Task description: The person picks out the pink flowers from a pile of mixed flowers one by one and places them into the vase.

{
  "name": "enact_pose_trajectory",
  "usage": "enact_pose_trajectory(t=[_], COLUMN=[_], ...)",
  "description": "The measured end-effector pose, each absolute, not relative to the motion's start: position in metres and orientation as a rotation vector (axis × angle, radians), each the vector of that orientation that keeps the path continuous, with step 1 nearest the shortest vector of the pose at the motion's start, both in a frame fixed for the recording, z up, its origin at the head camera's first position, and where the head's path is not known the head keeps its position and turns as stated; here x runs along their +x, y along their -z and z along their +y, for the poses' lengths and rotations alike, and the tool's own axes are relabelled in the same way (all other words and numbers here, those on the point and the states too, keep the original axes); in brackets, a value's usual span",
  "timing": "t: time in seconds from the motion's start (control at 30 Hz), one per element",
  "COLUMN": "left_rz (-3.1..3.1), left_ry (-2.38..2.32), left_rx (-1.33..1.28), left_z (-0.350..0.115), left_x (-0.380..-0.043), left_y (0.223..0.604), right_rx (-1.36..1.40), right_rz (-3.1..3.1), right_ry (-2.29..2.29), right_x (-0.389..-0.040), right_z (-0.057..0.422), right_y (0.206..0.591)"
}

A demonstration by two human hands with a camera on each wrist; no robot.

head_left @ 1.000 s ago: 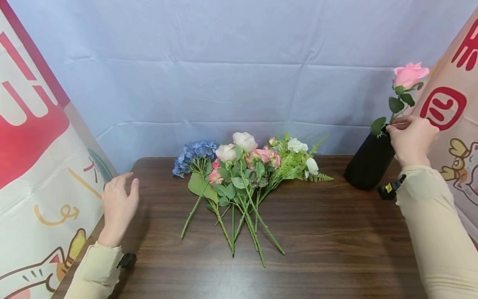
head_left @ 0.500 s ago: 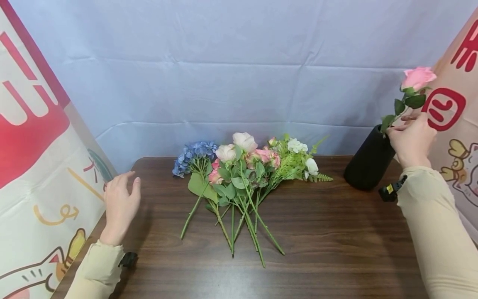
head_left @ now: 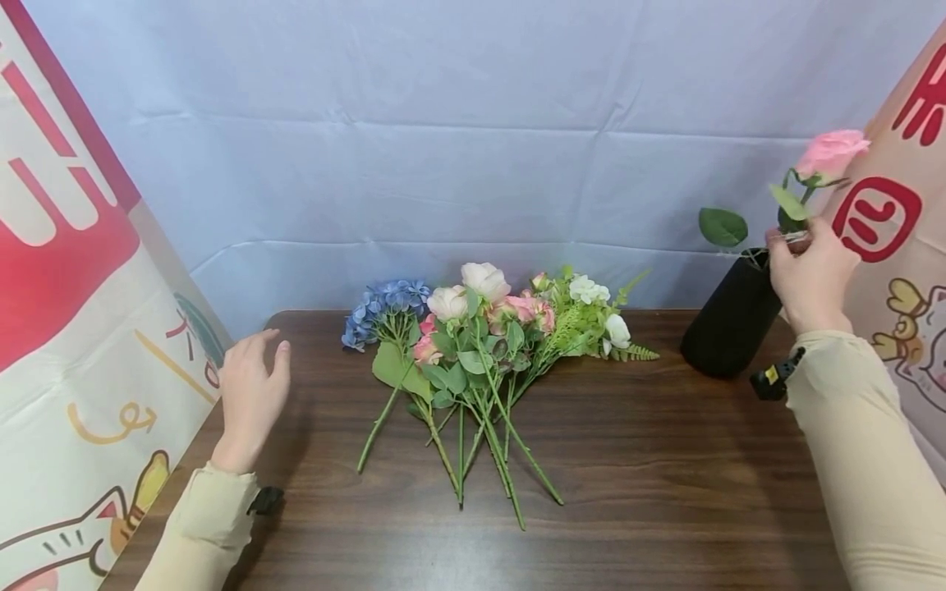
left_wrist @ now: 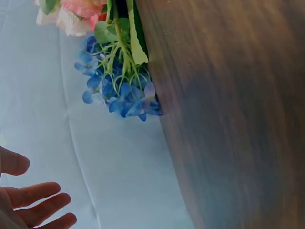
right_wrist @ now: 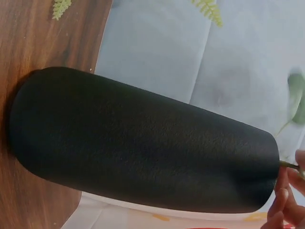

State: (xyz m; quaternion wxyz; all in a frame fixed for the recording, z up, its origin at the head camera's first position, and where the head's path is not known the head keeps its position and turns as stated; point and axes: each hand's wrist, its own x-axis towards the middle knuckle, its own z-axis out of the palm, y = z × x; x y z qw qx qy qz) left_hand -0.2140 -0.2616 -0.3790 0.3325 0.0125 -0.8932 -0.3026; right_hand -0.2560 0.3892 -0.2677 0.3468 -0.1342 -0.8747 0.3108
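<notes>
A pink rose rises from the mouth of a black vase at the table's back right. My right hand pinches its stem just above the rim; in the right wrist view the fingers are right at the vase's mouth with the green stem between them. One leaf sticks out to the left over the rim. My left hand hovers over the left side of the table, fingers relaxed and holding nothing. Nearest to it lies a blue hydrangea, also seen in the left wrist view.
Several flowers lie mid-table: cream blooms, pink ones and white flowers with ferny greenery, their stems crossing toward the front. A pale blue cloth hangs behind the wooden table; printed cloths flank both sides.
In my right hand the rose has turned, its bloom shifting right, and a leaf now points left. My left hand has drifted slightly right. The flowers on the table lie still.
</notes>
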Motion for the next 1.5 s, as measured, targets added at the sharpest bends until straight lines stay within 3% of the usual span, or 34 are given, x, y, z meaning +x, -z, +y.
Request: enact_pose_trajectory(t=[1.5], left_rz=[-2.314], left_ry=[0.909], left_rx=[-0.055], left_z=[-0.202], left_x=[-0.243], left_y=[0.365], right_rx=[-0.436], right_rz=[-2.210], right_ry=[-0.790], right_x=[-0.251], right_z=[0.388], right_y=[0.255])
